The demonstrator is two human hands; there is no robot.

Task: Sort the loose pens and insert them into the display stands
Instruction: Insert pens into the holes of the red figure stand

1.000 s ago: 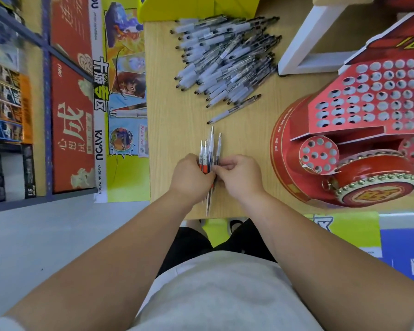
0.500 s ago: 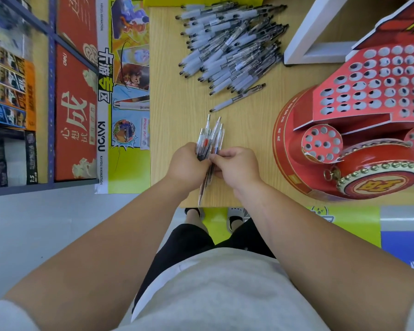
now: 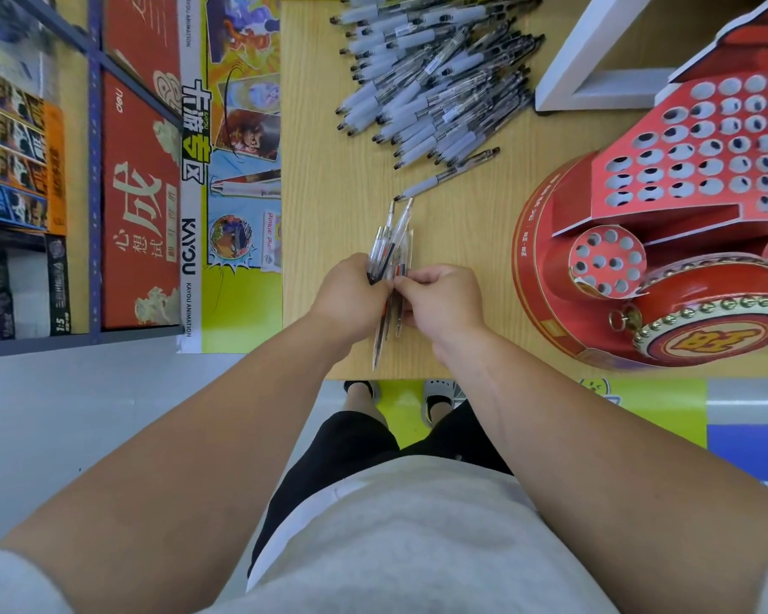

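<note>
**Bundle closes up between both hands**

Fanned half a second ago, the bundle (image 3: 391, 245) now sits tighter and nearly straight, with one end toward 12 o'clock and the other toward 6. Hands have barely shifted. Left hand (image 3: 351, 299) curls round the bundle from 9 o'clock. Right hand (image 3: 444, 299) pinches it between thumb and forefinger from 3 o'clock. The bundle is held over the table (image 3: 329, 192) near its 6 o'clock edge. The pile (image 3: 435, 77) lies at 12 o'clock. A stray pen (image 3: 444, 175) lies at the pile's 6 o'clock side, its tip just beside the bundle's far end. The red stand (image 3: 550, 268) sits at 3 o'clock, well apart from the hands.
</note>
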